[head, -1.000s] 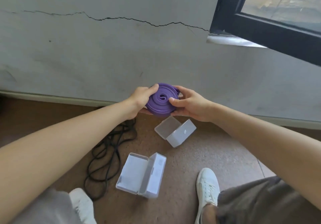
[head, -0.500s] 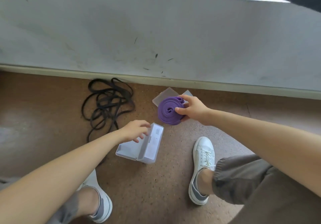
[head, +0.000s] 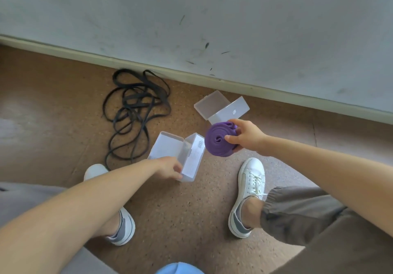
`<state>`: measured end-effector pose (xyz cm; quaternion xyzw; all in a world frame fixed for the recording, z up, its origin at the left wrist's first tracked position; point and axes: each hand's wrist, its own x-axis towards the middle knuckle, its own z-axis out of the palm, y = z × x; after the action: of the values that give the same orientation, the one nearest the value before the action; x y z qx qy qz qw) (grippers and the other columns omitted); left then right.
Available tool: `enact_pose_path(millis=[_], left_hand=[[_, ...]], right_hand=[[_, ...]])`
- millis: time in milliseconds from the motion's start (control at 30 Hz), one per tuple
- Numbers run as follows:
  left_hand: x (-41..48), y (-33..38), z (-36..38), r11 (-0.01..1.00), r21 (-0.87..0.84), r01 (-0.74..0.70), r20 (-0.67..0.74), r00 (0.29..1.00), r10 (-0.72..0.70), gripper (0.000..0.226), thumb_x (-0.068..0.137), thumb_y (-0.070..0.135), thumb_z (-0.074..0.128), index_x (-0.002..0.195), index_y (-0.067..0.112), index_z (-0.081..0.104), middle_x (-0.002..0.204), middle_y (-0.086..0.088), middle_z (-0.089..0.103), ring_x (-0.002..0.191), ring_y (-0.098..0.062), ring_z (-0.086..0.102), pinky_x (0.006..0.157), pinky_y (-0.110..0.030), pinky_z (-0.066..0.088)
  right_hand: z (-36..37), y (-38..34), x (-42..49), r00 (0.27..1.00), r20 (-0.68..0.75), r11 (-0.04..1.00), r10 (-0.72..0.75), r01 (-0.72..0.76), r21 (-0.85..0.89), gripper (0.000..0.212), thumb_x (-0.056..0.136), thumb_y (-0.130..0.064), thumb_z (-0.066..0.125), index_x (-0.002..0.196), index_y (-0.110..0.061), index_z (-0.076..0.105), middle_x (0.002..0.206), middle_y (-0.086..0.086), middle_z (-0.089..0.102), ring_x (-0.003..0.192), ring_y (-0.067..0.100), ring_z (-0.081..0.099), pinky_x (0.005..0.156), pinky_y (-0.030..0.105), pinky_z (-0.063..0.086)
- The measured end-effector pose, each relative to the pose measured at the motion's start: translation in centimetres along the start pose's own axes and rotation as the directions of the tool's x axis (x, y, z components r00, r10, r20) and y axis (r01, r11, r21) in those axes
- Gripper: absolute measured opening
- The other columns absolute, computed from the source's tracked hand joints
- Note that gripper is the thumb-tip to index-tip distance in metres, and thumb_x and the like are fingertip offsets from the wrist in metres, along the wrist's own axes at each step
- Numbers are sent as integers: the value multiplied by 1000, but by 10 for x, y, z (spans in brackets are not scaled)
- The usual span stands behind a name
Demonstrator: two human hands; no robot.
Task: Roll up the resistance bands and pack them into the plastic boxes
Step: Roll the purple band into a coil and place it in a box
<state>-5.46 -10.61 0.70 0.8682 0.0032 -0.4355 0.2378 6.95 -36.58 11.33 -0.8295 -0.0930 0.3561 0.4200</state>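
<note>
A purple resistance band, rolled into a tight coil, is pinched in my right hand above the floor. Just left of it lies an open clear plastic box with its lid up. My left hand grips the box's near edge. A second open clear box lies farther back near the wall, partly behind the coil. A black resistance band lies loose and tangled on the floor to the left.
The brown speckled floor meets a grey wall with a pale baseboard just behind the boxes. My two white shoes stand close below the boxes, one on each side.
My left hand let go of the purple coil and dropped to the near box, now gripping its edge. My right hand alone lowered the coil beside that box. The view tilted downward.
</note>
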Motion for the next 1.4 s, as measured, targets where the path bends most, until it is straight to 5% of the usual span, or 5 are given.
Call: enact_pose_path(millis=[133, 367, 700, 900, 1400], left_hand=[[-7, 11, -19, 982, -170, -84, -63, 995, 74, 28, 102, 37, 59, 76, 28, 64, 78, 7, 58, 76, -12, 54, 73, -27, 42], [-17, 38, -48, 864, -460, -205, -239, 966, 101, 24, 102, 29, 58, 95, 14, 75, 97, -2, 73, 89, -15, 66, 83, -30, 55], [-36, 63, -59, 703, -692, -164, 38, 964, 262, 62, 80, 6, 55, 133, 37, 56, 131, -13, 60, 94, -26, 75, 78, -32, 56], [-41, 70, -53, 825, -455, -336, 29, 920, 391, 102, 77, -5, 78, 150, 42, 26, 119, -10, 66, 112, -25, 66, 89, -37, 59], [-20, 40, -20, 839, 458, -295, -220, 877, 428, 70, 91, 0, 66, 149, 34, 45, 126, 1, 68, 115, -25, 65, 93, -35, 51]], right_hand=[[-8, 2, 2, 999, -44, 1000, 20, -19, 6, 37, 92, -9, 73, 125, -20, 58, 116, 9, 70, 103, 27, 71, 76, 45, 65], [-24, -4, 5, 993, -116, 996, 25, -16, 85, 42, 92, -12, 73, 130, -16, 58, 119, 9, 68, 106, 29, 69, 72, 38, 64], [-30, -21, 14, 988, -150, 986, 21, 4, 164, 44, 92, -12, 74, 132, -16, 58, 120, 11, 68, 106, 30, 69, 73, 39, 64], [-27, -30, 19, 991, -133, 986, 14, 9, 169, 32, 94, -11, 72, 124, -17, 61, 116, 11, 70, 103, 31, 71, 75, 42, 64], [-13, -17, 43, 997, -16, 981, 81, -77, 176, 43, 94, -10, 71, 134, -17, 57, 121, 11, 68, 109, 30, 69, 77, 39, 64]])
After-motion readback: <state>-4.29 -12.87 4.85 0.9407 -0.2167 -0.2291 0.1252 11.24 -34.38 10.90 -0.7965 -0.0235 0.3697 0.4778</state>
